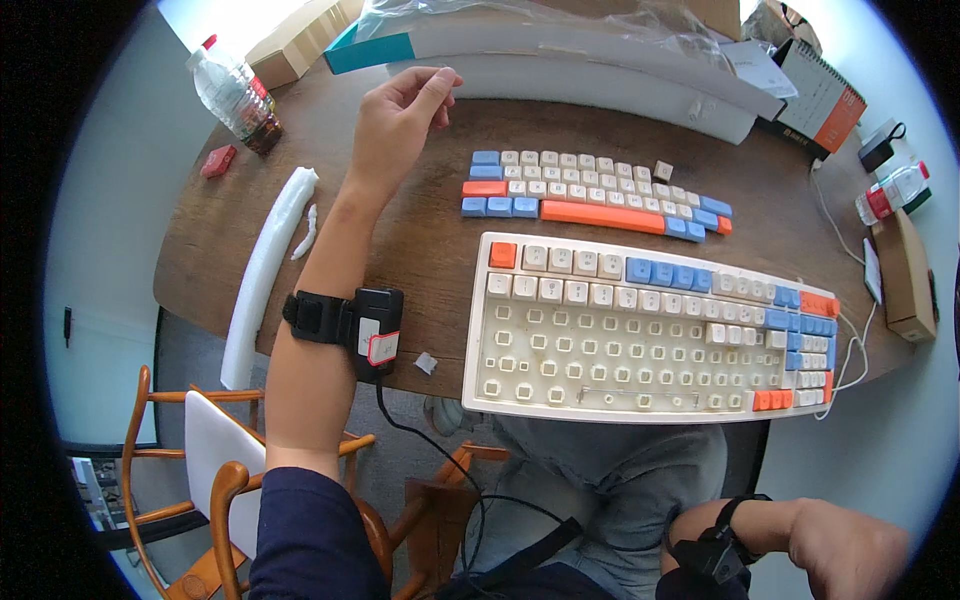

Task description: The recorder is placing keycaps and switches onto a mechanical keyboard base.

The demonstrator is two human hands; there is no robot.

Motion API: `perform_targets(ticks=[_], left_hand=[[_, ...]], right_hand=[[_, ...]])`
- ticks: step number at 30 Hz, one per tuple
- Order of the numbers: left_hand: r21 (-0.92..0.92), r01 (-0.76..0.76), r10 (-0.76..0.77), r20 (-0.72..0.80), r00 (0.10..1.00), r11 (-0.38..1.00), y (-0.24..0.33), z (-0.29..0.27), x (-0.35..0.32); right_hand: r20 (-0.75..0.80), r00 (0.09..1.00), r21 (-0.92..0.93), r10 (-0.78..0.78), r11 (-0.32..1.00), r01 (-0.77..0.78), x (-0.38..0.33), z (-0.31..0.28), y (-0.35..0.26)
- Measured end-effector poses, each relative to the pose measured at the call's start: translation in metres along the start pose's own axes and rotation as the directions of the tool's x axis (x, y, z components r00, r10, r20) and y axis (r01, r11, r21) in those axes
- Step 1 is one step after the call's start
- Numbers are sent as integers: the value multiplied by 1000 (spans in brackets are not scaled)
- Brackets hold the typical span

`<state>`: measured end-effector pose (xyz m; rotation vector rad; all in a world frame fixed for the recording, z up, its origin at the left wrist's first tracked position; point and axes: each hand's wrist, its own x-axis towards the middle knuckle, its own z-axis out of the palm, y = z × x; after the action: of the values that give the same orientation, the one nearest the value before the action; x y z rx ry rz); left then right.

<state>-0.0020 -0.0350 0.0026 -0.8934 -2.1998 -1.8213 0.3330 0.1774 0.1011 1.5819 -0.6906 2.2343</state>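
My left hand [402,118] is raised over the far left of the table, fingers curled and thumb against the index finger. Whatever it may pinch is too small to make out. My right hand [848,548] hangs low at the right, beside my thigh, blurred, its fingers hidden. A white keyboard [474,330] lies at the table's near edge, its lower left key area bare of caps, switches showing. Behind it, loose keycaps in white, blue and orange lie in rows, with a long orange spacebar keycap [602,215]. One white keycap [663,171] sits out of line.
A long white foam-lined box [590,92] spans the back. Bottles [228,95], a small red box [218,161] and a white foam strip [268,270] are at left. A desk calendar [818,95], another bottle [893,192] and a cable are at right. A wooden chair [215,470] stands below left.
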Motion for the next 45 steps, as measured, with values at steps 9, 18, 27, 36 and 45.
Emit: perform_targets(ticks=[9, 18, 27, 36, 45], left_hand=[[-120, 31, -52, -184, 981, 992, -16, -6, 4], [-403, 95, -20, 187, 982, 910, 7, -16, 4], [-681, 168, 206, 432, 878, 712, 23, 5, -12], [-794, 264, 100, 376, 921, 548, 23, 8, -11], [-938, 105, -172, 49, 984, 331, 12, 6, 0]], right_hand=[[-578, 700, -814, 419, -356, -459, 8, -34, 89], [-472, 581, -882, 663, -367, -296, 23, -58, 152], [-814, 473, -510, 336, -24, -860, 81, -115, 151], [-784, 362, -461, 504, -83, -883, 88, -137, 162], [-786, 445, -614, 430, -628, -479, 81, -180, 78]])
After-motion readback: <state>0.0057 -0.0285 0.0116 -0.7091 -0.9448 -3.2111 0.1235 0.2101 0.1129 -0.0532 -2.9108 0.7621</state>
